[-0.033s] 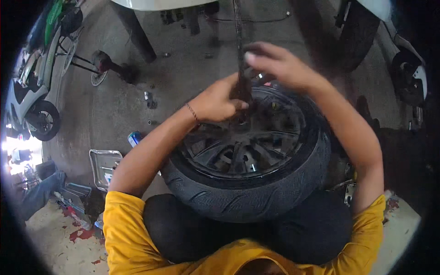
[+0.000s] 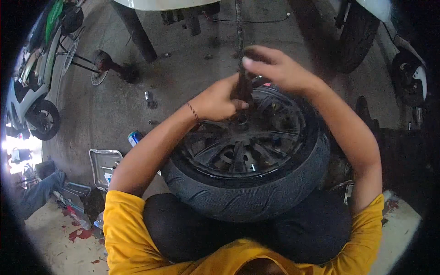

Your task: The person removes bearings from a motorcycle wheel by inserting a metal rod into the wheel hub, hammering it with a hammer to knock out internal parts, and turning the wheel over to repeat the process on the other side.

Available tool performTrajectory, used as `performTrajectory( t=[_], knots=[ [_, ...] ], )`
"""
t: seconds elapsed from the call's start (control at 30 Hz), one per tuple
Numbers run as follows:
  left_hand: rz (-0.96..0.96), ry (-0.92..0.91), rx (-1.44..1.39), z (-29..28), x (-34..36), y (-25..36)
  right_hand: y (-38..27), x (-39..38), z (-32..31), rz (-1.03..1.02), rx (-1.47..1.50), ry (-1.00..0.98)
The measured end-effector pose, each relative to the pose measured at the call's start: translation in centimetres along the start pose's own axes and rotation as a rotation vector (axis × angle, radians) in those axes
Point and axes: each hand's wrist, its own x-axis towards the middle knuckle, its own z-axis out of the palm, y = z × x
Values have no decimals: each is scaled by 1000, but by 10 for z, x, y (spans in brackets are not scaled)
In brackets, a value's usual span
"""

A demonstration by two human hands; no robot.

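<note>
Evidently, left hand fingers wrap tight around the dark tool, right hand curled atop it, steadying it against the wheel.

Motorbike repair workshop, parked scooters, stained concrete floor, loose wheel, metal tray

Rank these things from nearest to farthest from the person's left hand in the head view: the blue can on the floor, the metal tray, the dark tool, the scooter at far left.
1. Dark tool: inside the left hand itself, over the wheel hub.
2. Blue can: on the floor, to the left, below the hand.
3. Metal tray: lower left, beyond the can.
4. Scooter: at the far left edge.
</note>
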Motion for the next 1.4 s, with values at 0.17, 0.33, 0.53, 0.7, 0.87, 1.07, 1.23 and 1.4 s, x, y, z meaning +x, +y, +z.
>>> performTrajectory(
  t=[0.17,0.33,0.53,0.7,0.87,1.07,1.23,1.4],
  knots=[
    [-191,-233,391,-36,-21,30,15,15,15,-76,139,-11],
    [-745,514,-278,-69,-135,-27,34,8,-1,-61,-4,166],
    [-872,550,-1024,-19,-178,-19,12,-6,-1,47,71,189],
    [-858,486,-868,-38,-142,14,33,-6,-6,3,108,194],
    [-848,393,-847,-50,-128,32,46,-7,-13,29,82,309],
    [-884,398,-795,-61,-118,33,51,-10,-28,82,469,253],
    [-938,307,-844,-75,-78,40,62,-15,-46,126,492,324],
    [-1018,303,-883,-90,-72,40,39,-18,-45,165,279,452]
  ],
)
